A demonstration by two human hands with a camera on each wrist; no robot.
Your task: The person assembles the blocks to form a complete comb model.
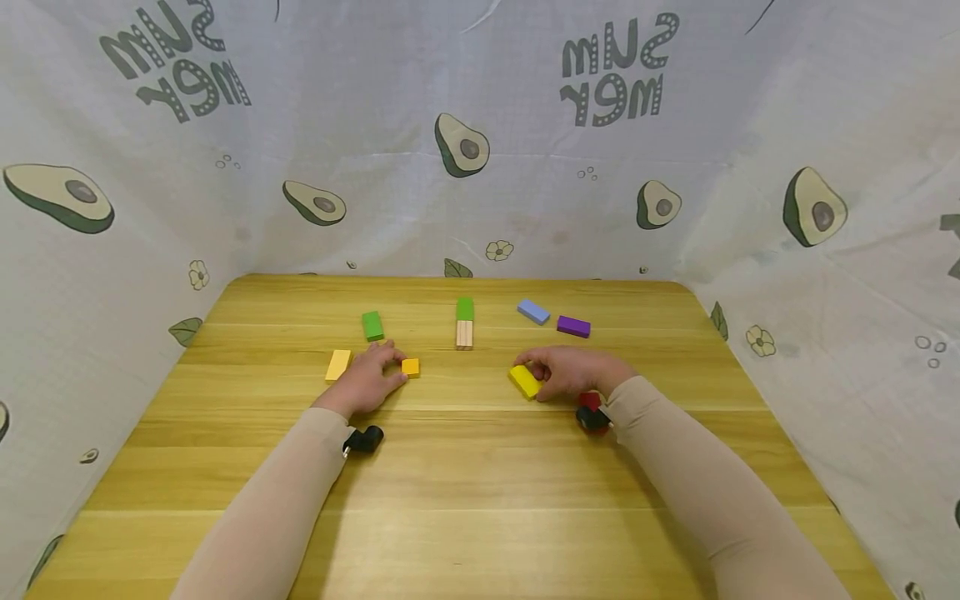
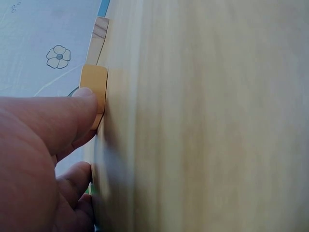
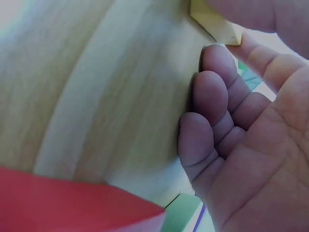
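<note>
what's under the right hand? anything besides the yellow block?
The right hand pinches the yellow block on the table. A red block shows near the wrist. Anything beneath the palm is covered.

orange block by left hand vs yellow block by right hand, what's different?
Colour: the orange block is deeper orange; the yellow block is bright lemon yellow.
Shape: the orange block shows a short, near-square top; the yellow block is a longer slab.
Pose: the orange block sits square to the table edge; the yellow block lies at an angle.
Contact: the left hand touches the orange block with its fingertips; the right hand pinches the yellow block.
Shared: both lie on the table.
</note>
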